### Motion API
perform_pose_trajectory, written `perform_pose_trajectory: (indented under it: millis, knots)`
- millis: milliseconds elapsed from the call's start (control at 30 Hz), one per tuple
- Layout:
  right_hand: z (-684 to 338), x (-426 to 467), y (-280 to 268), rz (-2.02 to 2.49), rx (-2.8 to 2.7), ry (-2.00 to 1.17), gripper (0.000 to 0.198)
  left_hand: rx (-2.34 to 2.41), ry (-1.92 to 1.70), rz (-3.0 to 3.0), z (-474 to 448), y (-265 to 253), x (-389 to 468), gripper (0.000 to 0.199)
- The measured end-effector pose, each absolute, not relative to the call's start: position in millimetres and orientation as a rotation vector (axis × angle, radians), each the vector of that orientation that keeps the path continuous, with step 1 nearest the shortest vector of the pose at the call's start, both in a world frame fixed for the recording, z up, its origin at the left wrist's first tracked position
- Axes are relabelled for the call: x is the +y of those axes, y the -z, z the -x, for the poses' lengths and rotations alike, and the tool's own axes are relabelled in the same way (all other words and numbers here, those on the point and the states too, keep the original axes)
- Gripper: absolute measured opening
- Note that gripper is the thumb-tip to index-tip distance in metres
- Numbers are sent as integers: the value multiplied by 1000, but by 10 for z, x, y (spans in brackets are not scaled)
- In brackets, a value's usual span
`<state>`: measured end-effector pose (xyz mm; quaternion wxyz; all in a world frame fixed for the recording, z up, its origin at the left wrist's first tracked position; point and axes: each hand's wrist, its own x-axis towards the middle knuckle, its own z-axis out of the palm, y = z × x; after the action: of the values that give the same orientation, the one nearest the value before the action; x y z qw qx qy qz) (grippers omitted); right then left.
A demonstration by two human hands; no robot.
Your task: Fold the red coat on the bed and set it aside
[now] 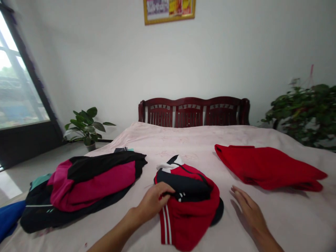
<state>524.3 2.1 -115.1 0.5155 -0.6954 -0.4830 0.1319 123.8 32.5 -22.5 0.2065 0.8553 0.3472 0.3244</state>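
In front of me on the bed lies a partly folded red and navy jacket [187, 217] with a white collar part and white stripes. At its left edge, my left hand [154, 199] pinches the fabric between thumb and fingers. To the jacket's right, my right hand [248, 208] hovers close over the sheet with fingers stretched out, touching no garment. A folded red garment [262, 166] lies beyond that hand. On the left side rests a pile of black and magenta clothes [102, 182].
A pale pink sheet [183, 138] covers the bed. A dark red wooden backrest [189, 110] stands behind it by the wall. Potted plants [86, 126] flank the bed, one on each side. Blue cloth [12, 217] shows at the far left edge.
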Motion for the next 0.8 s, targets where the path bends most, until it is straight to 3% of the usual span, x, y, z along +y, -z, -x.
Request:
perform_pose_trajectory:
  millis: [200, 400, 800]
  knots:
    - [-4809, 56, 1020, 1359, -1118, -749, 66, 1961, -538, -2777, -376, 498, 742, 39]
    - [-4519, 80, 992, 1330, -1408, -692, 75, 1894, -337, -3022, 65, 525, 993, 50]
    - [-4487, 17, 907, 1271, -1284, -857, 62, 2145, -478, -2751, -30, 521, 1754, 36]
